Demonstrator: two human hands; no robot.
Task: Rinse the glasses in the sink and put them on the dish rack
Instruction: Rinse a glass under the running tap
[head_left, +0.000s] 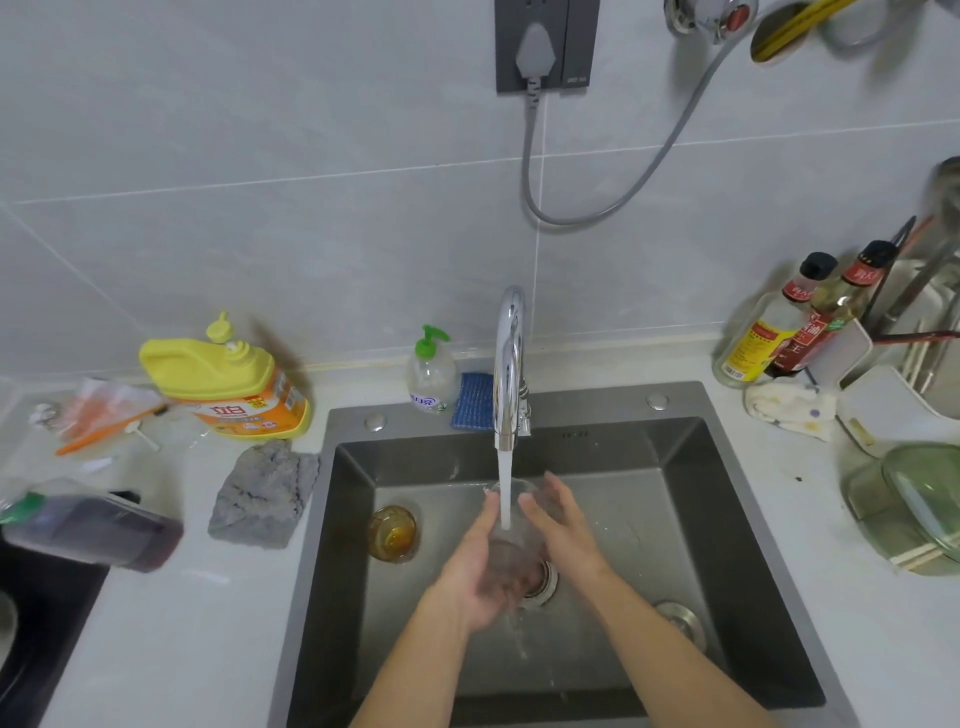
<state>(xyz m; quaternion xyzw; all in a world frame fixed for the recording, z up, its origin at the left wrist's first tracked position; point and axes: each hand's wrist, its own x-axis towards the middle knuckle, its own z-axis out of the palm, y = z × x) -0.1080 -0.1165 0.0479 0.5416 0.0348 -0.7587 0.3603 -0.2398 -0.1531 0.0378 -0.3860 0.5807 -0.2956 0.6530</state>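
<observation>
Over the middle of the dark steel sink (737, 519) I hold a clear glass (511, 551) tilted under the running water from the chrome tap (509, 364). My left hand (480, 571) cups the glass from below and the left. My right hand (558, 525) lies against its right side with fingers fairly straight. An amber glass (393, 532) stands on the sink floor at the left. The white dish rack (904, 374) is on the counter at the right.
A green glass lid (919, 499) lies right of the sink, with sauce bottles (779, 327) and a cloth behind it. A yellow detergent jug (228, 379), grey sponge (265, 493), soap pump (428, 371) and blue scourer (470, 400) sit left and behind.
</observation>
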